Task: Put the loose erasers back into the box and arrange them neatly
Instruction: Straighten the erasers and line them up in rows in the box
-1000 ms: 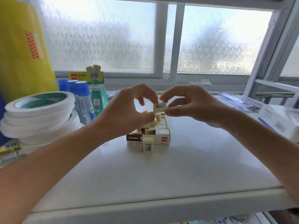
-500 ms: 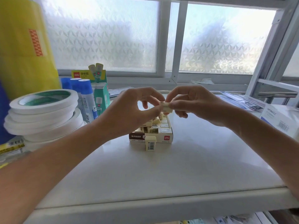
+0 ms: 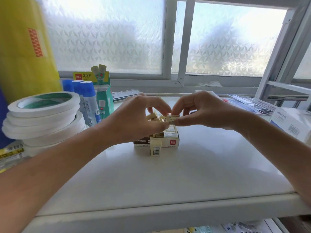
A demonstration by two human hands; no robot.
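Nearest us on the white shelf (image 3: pixel 151 182), one loose eraser (image 3: pixel 155 147) stands just in front of the eraser box (image 3: pixel 171 142), touching its front wall. The box holds more erasers (image 3: pixel 170 134), some lying askew. Above it we pinch a single held eraser (image 3: pixel 173 118) between our left hand (image 3: pixel 134 120) and right hand (image 3: pixel 202 111), fingers curled round it. Farther left sit tape rolls (image 3: pixel 43 118) and blue glue sticks (image 3: pixel 87 100); behind is the frosted window (image 3: pixel 117 39).

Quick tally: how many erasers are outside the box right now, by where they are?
Held eraser, pinched between left hand and right hand: 1
Standing eraser on the shelf before the box: 1
Total: 2
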